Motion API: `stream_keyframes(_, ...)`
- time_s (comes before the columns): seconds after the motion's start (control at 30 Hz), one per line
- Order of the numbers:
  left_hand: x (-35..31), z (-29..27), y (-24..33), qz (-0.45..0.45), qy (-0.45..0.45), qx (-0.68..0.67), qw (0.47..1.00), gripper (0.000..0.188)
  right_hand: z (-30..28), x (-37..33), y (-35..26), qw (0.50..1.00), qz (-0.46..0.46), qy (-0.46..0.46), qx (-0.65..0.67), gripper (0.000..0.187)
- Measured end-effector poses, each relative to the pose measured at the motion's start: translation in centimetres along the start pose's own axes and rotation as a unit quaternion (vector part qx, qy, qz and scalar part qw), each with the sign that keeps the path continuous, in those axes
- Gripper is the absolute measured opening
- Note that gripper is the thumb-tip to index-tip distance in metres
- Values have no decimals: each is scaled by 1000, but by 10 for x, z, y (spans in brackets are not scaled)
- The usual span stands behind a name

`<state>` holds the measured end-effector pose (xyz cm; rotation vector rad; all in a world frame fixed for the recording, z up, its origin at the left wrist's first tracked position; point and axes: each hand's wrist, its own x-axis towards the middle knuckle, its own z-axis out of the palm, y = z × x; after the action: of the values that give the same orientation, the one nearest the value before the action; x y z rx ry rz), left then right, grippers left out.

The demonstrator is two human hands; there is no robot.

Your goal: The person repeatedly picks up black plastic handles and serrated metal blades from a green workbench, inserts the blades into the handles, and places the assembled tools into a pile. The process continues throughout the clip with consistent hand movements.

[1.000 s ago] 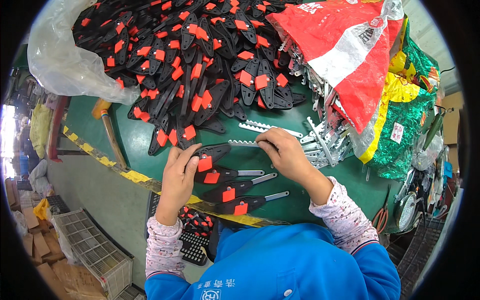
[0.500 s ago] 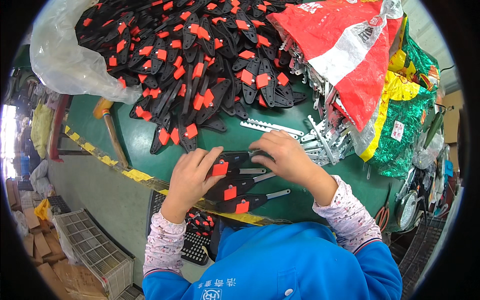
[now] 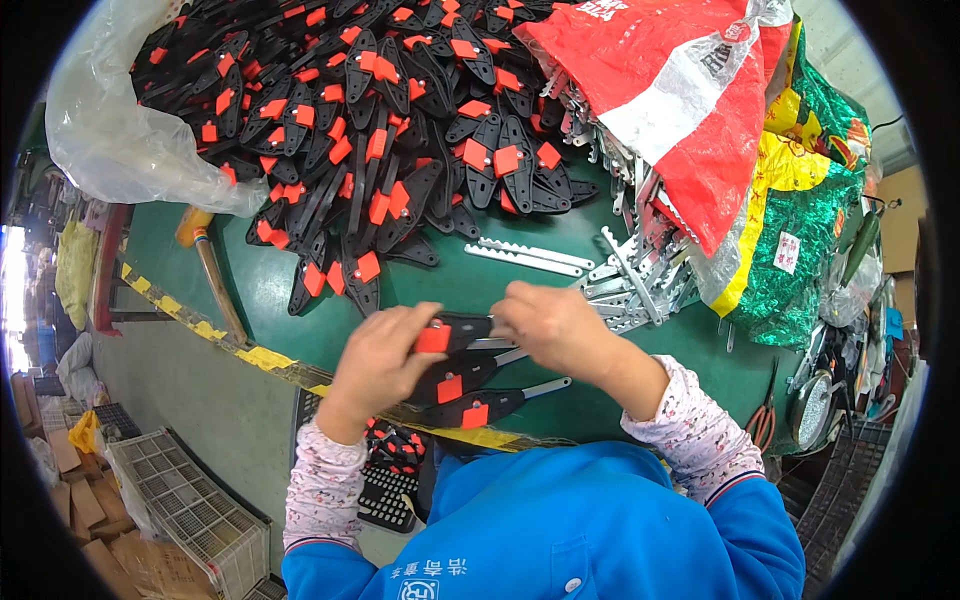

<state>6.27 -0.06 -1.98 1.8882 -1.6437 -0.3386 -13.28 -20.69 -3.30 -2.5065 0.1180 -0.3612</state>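
Observation:
My left hand (image 3: 382, 358) is closed around the left part of a black plastic bracket with a red tab (image 3: 461, 331). At the bracket's right end, the fingers of my right hand (image 3: 562, 328) pinch together, slightly blurred. A pale sliver shows at these fingertips; whether it is a metal strip I cannot tell. Closer to me lie a second black bracket (image 3: 463, 373) and a third black bracket (image 3: 500, 403), each with a red tab. From the third one's right end a notch-free metal strip (image 3: 547, 388) sticks out.
A big heap of black brackets (image 3: 430, 185) covers the table's far side. Notched metal strips (image 3: 530, 256) lie beside a pile of metal strips (image 3: 640, 280) under a red and white bag (image 3: 690, 110). A wooden-handled hammer (image 3: 215, 270) rests at left, near the taped table edge (image 3: 265, 357).
My right hand's fingers have drawn together at the bracket's end. The left hand keeps its hold, with the bracket turned slightly. The whole view has shifted a little.

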Motion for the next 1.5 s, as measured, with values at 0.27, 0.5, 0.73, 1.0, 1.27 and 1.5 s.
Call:
stream_keyframes(0.27,10,15,19,12,26,111,993,64,4,4,-18,977,92,39,186,26)
stream_keyframes(0.5,8,26,26,37,98,173,979,59,6,-3,-30,991,78,28,101,16)
stream_keyframes(0.73,6,40,18,19,52,131,990,47,21,-3,-15,999,23,38,26,13)
stream_keyframes(1.0,-21,15,2,-77,70,-24,994,36,9,-9,52,968,133,102,-187,21)
stream_keyframes(1.27,7,0,-31,-191,85,101,973,56,3,-4,45,987,123,71,-73,18)
stream_keyframes(1.5,20,-9,-34,10,35,208,977,46,12,-13,31,983,120,135,-7,18)
